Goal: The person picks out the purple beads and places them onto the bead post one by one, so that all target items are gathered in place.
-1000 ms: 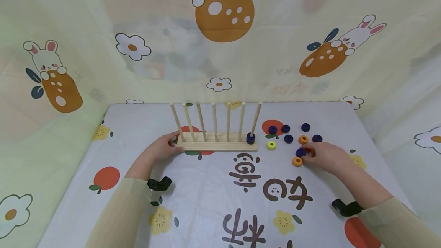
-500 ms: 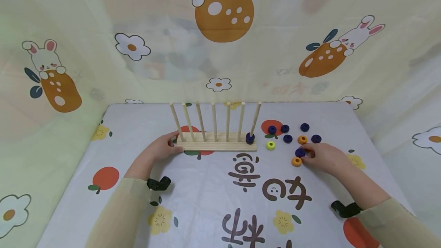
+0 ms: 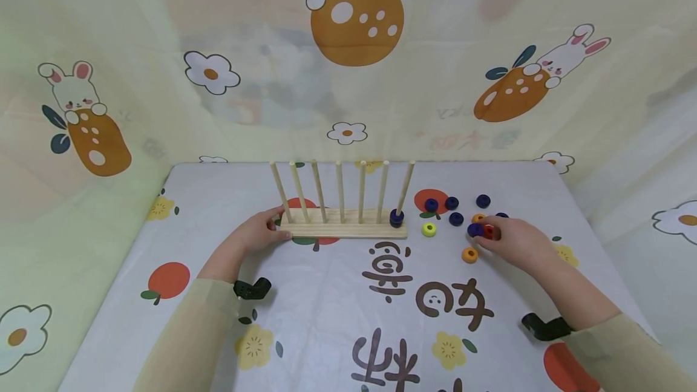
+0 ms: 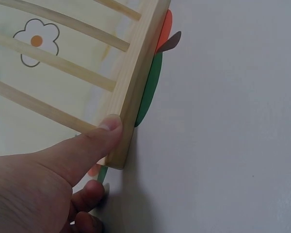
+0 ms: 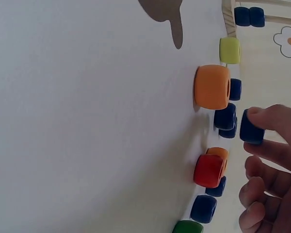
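The left hand (image 3: 253, 235) held the rack's (image 3: 343, 231) left end. The right hand (image 3: 517, 242) pinched a blue bead (image 5: 251, 129) in its fingers (image 5: 270, 151): picking up, I guessed. Next needed a careful lift left.

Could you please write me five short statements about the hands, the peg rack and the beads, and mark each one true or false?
1. The left hand holds one end of the wooden rack. True.
2. The right hand is holding nothing. False: it pinches a blue bead between thumb and finger.
3. The rack has seven pegs. True.
4. Every peg carries a bead. False: only the peg farthest from the left hand does, with two stacked beads on it.
5. A red bead lies loose on the tablecloth. True.
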The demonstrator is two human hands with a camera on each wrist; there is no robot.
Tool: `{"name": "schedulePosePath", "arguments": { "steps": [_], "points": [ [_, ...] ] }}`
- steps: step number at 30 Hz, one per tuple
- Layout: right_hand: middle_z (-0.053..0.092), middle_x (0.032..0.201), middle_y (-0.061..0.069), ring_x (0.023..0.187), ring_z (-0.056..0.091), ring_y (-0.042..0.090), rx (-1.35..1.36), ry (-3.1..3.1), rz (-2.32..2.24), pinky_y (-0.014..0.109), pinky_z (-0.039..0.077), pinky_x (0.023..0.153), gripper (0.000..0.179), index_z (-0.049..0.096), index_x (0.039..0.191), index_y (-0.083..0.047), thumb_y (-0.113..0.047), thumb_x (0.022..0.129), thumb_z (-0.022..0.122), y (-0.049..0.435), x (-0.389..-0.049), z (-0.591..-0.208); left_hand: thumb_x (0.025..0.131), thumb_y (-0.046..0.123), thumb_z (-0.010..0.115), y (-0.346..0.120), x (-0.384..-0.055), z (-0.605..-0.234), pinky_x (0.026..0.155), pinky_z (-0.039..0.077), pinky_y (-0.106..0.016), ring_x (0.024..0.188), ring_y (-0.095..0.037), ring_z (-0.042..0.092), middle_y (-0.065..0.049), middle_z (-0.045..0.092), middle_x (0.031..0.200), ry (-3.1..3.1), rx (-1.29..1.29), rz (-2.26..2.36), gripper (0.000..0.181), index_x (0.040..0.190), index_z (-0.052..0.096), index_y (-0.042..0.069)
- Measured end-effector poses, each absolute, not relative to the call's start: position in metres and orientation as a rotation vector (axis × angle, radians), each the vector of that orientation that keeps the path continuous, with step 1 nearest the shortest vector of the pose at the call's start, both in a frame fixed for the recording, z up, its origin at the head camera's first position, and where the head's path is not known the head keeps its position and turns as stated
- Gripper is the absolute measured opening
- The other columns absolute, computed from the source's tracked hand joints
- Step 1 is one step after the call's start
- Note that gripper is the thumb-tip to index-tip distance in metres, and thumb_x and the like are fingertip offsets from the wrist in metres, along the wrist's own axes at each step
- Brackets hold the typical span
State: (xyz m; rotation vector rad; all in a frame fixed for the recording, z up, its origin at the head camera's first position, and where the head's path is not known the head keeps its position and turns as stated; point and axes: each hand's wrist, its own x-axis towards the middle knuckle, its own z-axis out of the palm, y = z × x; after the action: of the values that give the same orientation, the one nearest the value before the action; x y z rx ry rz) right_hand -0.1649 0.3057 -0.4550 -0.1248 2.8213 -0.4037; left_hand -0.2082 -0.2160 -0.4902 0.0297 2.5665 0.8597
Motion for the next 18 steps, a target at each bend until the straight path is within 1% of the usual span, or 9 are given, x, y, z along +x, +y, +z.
{"name": "schedulePosePath", "arguments": {
  "steps": [3,7,18],
  "points": [
    [0.057,0.079,0.008,0.072,0.051,0.024,-0.089,2.813,-0.415,0.032,0.041,0.057,0.061,0.058,0.130,-0.001,-0.043,0.088,0.072,0.304,-0.166,-0.451,0.089,0.036,0.075,-0.216,-0.208,-0.489,0.072,0.037,-0.037,0.088,-0.024,0.047,-0.011,0.051,0.097,2.566,0.035,0.863,0.081,0.156,0.034,0.019],
    [0.059,0.084,0.009,0.076,0.052,0.025,-0.077,2.844,-0.461,0.033,0.042,0.059,0.061,0.059,0.130,-0.002,-0.045,0.089,0.071,0.300,-0.166,-0.449,0.089,0.036,0.075,-0.215,-0.207,-0.489,0.072,0.037,-0.037,0.088,-0.024,0.047,-0.011,0.051,0.097,2.563,0.041,0.868,0.081,0.156,0.034,0.019],
    [0.055,0.078,0.006,0.073,0.049,0.025,-0.075,2.943,-0.567,0.034,0.038,0.059,0.056,0.061,0.127,-0.004,-0.045,0.091,0.068,0.281,-0.168,-0.443,0.089,0.037,0.074,-0.215,-0.208,-0.488,0.074,0.038,-0.037,0.091,-0.025,0.047,-0.011,0.051,0.100,2.563,0.025,0.855,0.080,0.156,0.034,0.020]
  ]
}}
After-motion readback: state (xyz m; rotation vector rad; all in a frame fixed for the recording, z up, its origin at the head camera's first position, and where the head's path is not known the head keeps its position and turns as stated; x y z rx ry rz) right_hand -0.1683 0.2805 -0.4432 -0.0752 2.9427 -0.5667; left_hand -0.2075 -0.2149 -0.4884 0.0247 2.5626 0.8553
